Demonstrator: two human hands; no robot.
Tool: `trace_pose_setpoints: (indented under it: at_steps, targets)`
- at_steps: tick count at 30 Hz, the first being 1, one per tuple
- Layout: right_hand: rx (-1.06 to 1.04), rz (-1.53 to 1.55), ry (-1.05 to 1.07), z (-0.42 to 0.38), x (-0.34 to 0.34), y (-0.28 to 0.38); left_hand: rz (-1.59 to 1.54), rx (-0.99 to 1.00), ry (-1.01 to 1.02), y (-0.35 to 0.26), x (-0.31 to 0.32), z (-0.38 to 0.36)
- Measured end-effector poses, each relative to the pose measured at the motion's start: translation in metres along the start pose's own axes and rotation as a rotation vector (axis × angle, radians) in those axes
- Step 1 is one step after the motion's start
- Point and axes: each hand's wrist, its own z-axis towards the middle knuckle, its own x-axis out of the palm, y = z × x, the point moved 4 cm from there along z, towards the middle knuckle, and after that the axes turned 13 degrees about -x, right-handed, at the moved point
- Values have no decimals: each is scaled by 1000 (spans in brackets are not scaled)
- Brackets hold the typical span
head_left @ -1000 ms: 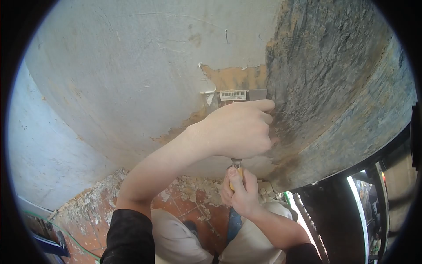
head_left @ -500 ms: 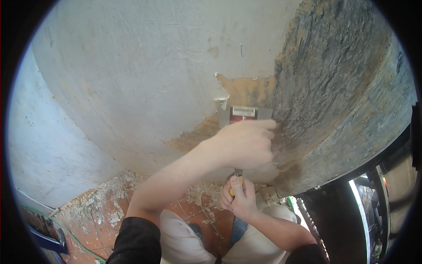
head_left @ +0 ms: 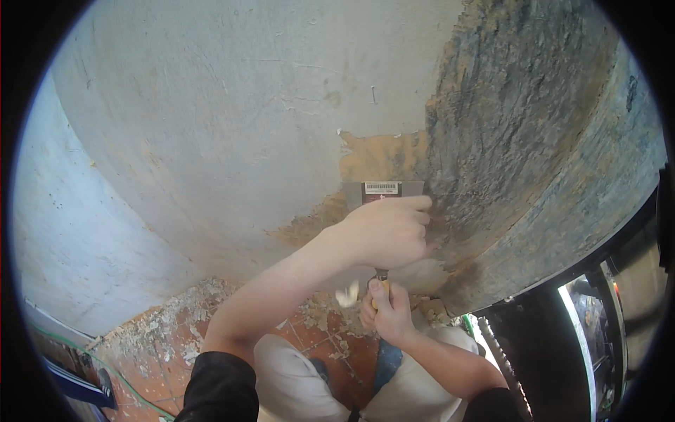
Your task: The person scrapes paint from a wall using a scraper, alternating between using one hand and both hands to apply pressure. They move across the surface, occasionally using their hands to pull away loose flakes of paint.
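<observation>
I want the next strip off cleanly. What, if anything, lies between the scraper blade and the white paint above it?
Nothing visible does. The scraper blade lies on the wall, left hand pressing it, right hand on the handle. Between its edge and the white paint is only bare orange patch.

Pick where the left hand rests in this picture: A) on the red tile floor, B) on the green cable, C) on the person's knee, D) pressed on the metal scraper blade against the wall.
D: the left hand presses on the flat metal scraper blade against the wall, while the right hand grips the handle below.
</observation>
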Motion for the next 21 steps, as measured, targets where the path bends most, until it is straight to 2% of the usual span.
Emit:
trace_pose_setpoints:
  at_steps: [5, 7, 11, 13, 15, 16, 19, 21]
  targets:
    - [-18, -19, -24, 9, 0, 33, -2, -50, -101, 10, -27, 23]
    - [-70, -171, -3, 9, 1, 34, -18, -54, -129, 7, -18, 18]
    - [32, 13, 0, -6, 3, 13, -80, -37, -123, 1, -6, 7]
    - [-70, -179, -11, 5, -1, 22, -100, -5, -91, 3, -14, 13]
    - [-131, -154, -31, 19, 4, 44, -23, -50, -185, 15, -45, 35]
    - [-130, -115, 9, 22, 5, 49, 21, -75, -147, 17, -47, 37]
    - [-53, -8, 30, 12, 13, 31, -6, -21, -171, 9, -33, 22]
    - [-2, 67, 7, 0, 18, 14, -46, -37, -102, 3, -9, -1]
